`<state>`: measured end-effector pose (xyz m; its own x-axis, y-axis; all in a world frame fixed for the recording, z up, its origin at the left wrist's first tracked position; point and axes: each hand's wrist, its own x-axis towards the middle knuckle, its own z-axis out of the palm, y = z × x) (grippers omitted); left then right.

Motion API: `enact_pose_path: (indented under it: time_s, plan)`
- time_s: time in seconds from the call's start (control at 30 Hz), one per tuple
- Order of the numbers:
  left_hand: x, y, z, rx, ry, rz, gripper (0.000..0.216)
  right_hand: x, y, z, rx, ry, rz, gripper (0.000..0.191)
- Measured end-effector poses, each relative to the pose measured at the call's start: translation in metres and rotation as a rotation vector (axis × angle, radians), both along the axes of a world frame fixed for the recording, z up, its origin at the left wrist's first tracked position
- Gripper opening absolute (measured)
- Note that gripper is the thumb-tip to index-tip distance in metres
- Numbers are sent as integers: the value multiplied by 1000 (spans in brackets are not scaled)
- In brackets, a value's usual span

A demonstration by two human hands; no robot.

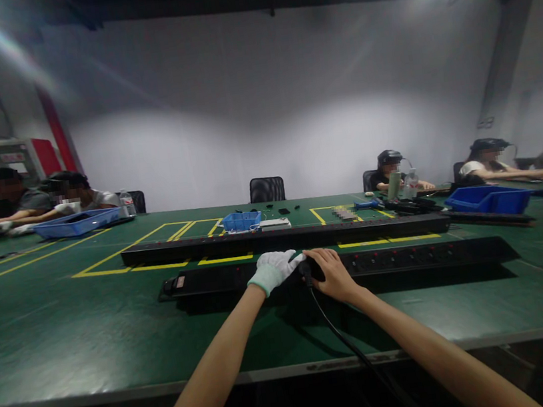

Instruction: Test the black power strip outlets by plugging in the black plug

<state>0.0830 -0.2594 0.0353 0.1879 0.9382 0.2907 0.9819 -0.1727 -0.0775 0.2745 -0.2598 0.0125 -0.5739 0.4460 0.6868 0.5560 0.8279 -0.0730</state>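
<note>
A long black power strip, with a row of sockets and small red marks, lies across the green table in front of me. On it, near the middle, stands a black plug whose cord runs down over the table's front edge. My left hand, in a white glove, is closed over the strip just left of the plug, fingertips close to it. From the right, my bare right hand curls its fingers round the plug. The plug's underside is hidden, so I cannot tell how deep it sits.
Behind it lies a second black strip. Farther back are a small blue basket and a white box. Blue trays stand left and right. Yellow tape marks the table. Several people sit along both sides.
</note>
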Motion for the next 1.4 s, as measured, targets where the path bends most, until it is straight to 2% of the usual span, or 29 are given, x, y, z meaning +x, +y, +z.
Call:
enact_pose_path:
  time_s: [0.3, 0.47, 0.7, 0.87, 1.23, 1.4]
  plan:
    - [2, -5, 5, -18, 34, -6, 52, 0, 0, 0, -4, -10, -6, 57]
    - [1, -8, 7, -42, 96, -46, 40, 1, 0, 0, 6, -21, -7, 57]
    - [-3, -7, 4, -52, 168, -87, 42, 1, 0, -1, 2, -23, 6, 46]
    - [-2, -8, 5, -50, 190, -89, 41, 1, 0, -1, 2, -17, 10, 45]
    - [0, -10, 8, -71, 170, -87, 39, 1, -1, 1, -4, -20, 14, 45]
    - [2, -13, 10, -79, 101, -34, 39, 1, 0, 0, 1, -22, 18, 44]
